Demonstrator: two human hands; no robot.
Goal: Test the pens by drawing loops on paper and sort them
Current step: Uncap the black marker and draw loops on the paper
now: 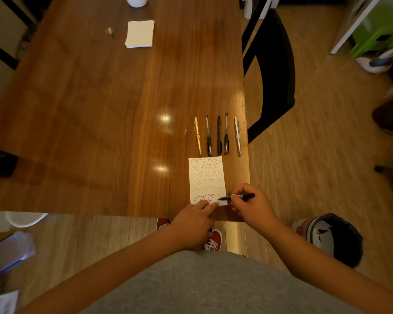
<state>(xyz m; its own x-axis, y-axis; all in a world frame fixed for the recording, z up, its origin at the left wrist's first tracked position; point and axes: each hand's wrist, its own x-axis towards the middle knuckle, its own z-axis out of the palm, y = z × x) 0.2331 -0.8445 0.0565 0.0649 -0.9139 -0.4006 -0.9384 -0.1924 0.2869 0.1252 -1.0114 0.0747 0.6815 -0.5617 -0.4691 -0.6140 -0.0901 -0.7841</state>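
A white sheet of paper (206, 177) lies near the table's front right corner, covered with several rows of drawn loops. My right hand (253, 203) grips a black marker (238, 196) with its tip on the bottom row of loops. My left hand (196, 217) presses straight fingers on the paper's lower edge. Just beyond the paper lie several pens side by side: a yellow pen (197, 135), a black-grip pen (208, 137), a black pen (219, 135), another black-grip pen (226, 133) and a white pen (237, 135).
A stack of blank white paper (140, 34) sits far back on the wooden table (100, 109), with a small greenish object (109, 31) to its left and a white cup (136, 0) beyond it. A black chair (272, 71) stands at the table's right edge.
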